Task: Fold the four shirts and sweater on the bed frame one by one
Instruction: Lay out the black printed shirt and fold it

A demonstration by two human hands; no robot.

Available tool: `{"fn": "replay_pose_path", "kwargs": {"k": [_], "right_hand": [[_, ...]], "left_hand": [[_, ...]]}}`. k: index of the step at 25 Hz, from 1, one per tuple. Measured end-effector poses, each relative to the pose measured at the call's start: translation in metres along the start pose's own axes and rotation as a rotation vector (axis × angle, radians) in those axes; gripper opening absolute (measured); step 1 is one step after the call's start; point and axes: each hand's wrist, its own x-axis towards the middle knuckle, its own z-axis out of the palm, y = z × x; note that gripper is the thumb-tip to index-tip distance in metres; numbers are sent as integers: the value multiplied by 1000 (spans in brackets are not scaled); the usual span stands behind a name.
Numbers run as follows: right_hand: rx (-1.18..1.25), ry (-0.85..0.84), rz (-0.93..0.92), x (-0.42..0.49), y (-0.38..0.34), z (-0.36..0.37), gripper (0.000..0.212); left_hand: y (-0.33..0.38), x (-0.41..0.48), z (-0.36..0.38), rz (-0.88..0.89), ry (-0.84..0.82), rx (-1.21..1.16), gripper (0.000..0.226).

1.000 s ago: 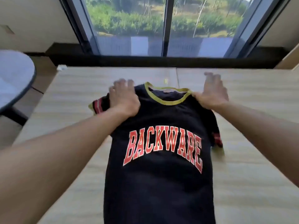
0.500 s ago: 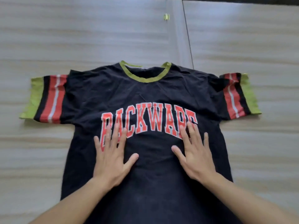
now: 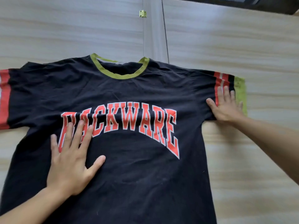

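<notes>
A black T-shirt (image 3: 129, 88) with red "BACKWARE" lettering and a green collar lies spread face up on the wooden bed frame (image 3: 64, 29). Its sleeves end in red, white and green bands. My left hand (image 3: 71, 160) rests flat on the chest, fingers spread over the first letters. My right hand (image 3: 226, 105) presses flat on the right sleeve (image 3: 239, 88), covering part of its stripes. The left sleeve (image 3: 4, 97) runs out of frame at the left. The hem is cut off at the bottom. No other shirt or sweater is in view.
The frame's top is two light wood panels joined by a seam (image 3: 165, 29) with a small brass hinge (image 3: 143, 13). A dark edge (image 3: 242, 4) borders the far right corner.
The view has moved closer. My right hand slid from the chest out to the right sleeve. My left hand stays flat on the left of the chest.
</notes>
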Motion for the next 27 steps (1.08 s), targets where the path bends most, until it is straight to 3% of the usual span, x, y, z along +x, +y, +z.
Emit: {"fn": "replay_pose_path", "kwargs": {"k": [4, 6, 8, 10, 14, 17, 20, 22, 24, 27], "right_hand": [[72, 162, 13, 21, 18, -21, 86], [165, 290, 216, 21, 32, -23, 93], [324, 284, 468, 16, 41, -21, 98], [406, 302, 533, 15, 34, -23, 80], [570, 429, 401, 11, -12, -66, 36], [556, 470, 109, -13, -76, -114, 31], [662, 310, -221, -46, -143, -129, 27], [622, 265, -335, -59, -167, -105, 28], [394, 266, -374, -55, -170, -67, 47], [-24, 44, -428, -37, -164, -14, 73]], "left_hand": [[9, 23, 0, 15, -17, 38, 93], [9, 25, -1, 10, -23, 43, 93], [8, 24, -2, 5, -12, 43, 94], [9, 24, -4, 7, -13, 43, 94], [7, 23, -5, 16, -36, 64, 95], [7, 24, -6, 15, -37, 63, 95], [7, 24, -5, 9, -42, 57, 95], [7, 23, -4, 13, -29, 70, 96], [5, 22, -1, 18, -12, 82, 96], [3, 21, 0, 22, -1, 77, 97]]}}
